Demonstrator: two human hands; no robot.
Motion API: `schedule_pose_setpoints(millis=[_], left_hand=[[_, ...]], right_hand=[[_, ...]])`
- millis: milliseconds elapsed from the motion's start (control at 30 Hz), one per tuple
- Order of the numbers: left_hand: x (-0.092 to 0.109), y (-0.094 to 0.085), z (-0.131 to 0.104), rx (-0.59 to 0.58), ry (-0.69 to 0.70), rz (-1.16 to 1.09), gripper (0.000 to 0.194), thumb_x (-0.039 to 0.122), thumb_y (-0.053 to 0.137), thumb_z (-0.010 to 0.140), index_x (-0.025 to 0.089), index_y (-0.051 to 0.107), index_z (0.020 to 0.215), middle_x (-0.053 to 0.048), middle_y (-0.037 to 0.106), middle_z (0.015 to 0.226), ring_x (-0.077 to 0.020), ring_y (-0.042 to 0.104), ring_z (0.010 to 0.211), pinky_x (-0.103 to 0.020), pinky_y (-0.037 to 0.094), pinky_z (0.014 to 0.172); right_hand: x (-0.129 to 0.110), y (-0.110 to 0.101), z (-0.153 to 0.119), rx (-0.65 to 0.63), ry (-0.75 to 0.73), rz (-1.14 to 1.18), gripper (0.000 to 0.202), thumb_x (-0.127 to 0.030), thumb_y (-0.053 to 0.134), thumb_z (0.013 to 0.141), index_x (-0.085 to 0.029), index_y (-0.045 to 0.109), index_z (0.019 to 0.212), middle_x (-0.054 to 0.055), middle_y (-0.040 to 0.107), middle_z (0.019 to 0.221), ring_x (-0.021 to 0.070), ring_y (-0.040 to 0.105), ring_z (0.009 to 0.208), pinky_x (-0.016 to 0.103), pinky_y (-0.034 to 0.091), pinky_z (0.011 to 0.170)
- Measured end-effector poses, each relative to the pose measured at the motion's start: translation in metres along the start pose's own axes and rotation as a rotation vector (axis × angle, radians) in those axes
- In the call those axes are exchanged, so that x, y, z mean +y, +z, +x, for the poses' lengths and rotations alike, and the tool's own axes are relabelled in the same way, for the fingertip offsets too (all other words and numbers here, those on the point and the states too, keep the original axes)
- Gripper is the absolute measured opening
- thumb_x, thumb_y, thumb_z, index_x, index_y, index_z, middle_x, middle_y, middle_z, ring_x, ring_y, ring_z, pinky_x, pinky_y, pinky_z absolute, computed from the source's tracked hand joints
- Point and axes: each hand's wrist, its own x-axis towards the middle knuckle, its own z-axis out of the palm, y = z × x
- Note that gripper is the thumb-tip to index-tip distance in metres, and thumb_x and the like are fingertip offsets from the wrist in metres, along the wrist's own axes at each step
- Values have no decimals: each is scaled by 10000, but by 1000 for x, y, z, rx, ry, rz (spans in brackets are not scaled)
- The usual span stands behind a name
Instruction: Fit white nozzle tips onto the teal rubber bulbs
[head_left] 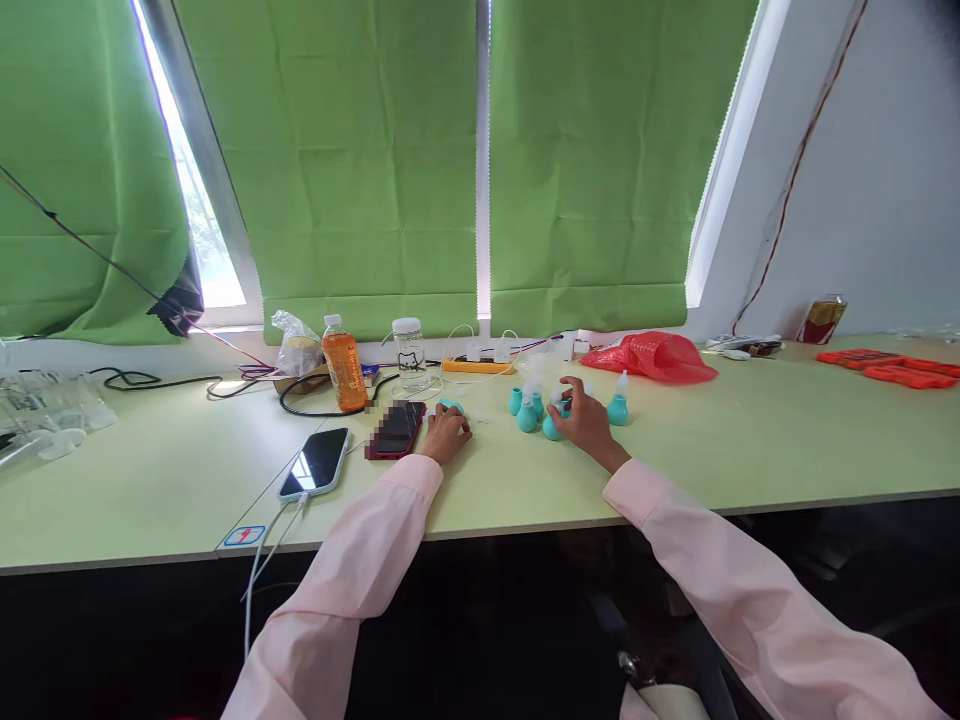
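Note:
Several small teal squeeze bulbs with translucent white nozzles stand in a group on the table; one bulb [527, 417] is at the left of the group and another bulb [618, 409] stands apart on the right. My right hand [589, 425] is curled at the group, its thumb and forefinger around the nozzle of the front bulb [553, 427]. My left hand [446, 437] rests low on the table with curled fingers. A teal piece [451, 406] shows just beyond its knuckles, most of it hidden by the hand.
A dark phone [397, 430] and a charging phone [315, 464] lie left of my left hand. Behind stand an orange drink bottle [345, 365], a clear jar [410, 358] and a power strip [477, 366]. Red bubble wrap [651, 357] and orange-red items [892, 366] lie to the right.

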Motion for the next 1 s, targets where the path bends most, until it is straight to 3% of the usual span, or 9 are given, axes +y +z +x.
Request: schedule_pose_setpoints(millis=[133, 267, 400, 567, 667, 800, 1000], left_hand=[[-1, 2, 2, 0, -5, -83, 225, 285, 486, 824, 139, 539, 986, -68, 538, 1049, -191, 515, 953, -410, 417, 820], [-2, 3, 4, 35, -19, -210, 231, 278, 473, 833, 149, 529, 1016, -71, 536, 1060, -180, 530, 927, -391, 442, 797], [-5, 1, 7, 124, -91, -364, 226, 280, 458, 841, 159, 528, 1019, -69, 537, 1060, -168, 539, 899, -369, 457, 777], [-16, -1, 11, 240, -225, -560, 241, 281, 470, 836, 142, 522, 1025, -65, 549, 1024, -162, 555, 853, -351, 475, 731], [-22, -2, 14, 290, -282, -644, 237, 278, 479, 831, 132, 526, 1012, -62, 558, 1000, -157, 560, 835, -345, 479, 717], [-24, -5, 14, 353, -331, -717, 215, 274, 488, 827, 122, 543, 968, -53, 576, 947, -145, 568, 799, -334, 481, 702], [-26, -10, 14, 532, -420, -805, 163, 255, 555, 771, 123, 601, 854, -36, 629, 820, -140, 587, 743, -322, 474, 702]], right_hand=[[-5, -4, 0, 49, -32, -39, 419, -316, 486, 711, -150, 401, 1086, 99, 574, 943, 240, 534, 778, 317, 403, 581], [-14, -11, 0, 74, -134, -43, 358, -306, 468, 738, -131, 445, 1050, 159, 456, 1117, 304, 393, 1032, 422, 386, 774], [-34, -13, 3, -48, -395, 22, 246, -237, 431, 780, -163, 493, 1007, 146, 420, 1164, 294, 327, 1105, 483, 312, 894], [-75, 10, 8, -246, -500, 63, 249, -148, 386, 796, -175, 513, 1008, 117, 476, 1113, 242, 375, 1076, 406, 388, 855], [-99, 34, 9, -351, -472, 63, 293, -102, 381, 784, -169, 518, 1034, 122, 475, 1128, 236, 391, 1063, 380, 411, 821], [-116, 65, 12, -433, -341, 34, 384, -68, 393, 758, -129, 484, 1126, 183, 368, 1248, 299, 347, 1105, 414, 402, 779], [-114, 92, 19, -522, -231, 42, 380, -264, 316, 865, -266, 391, 1238, 121, 283, 1327, 315, 279, 1156, 457, 343, 811]])
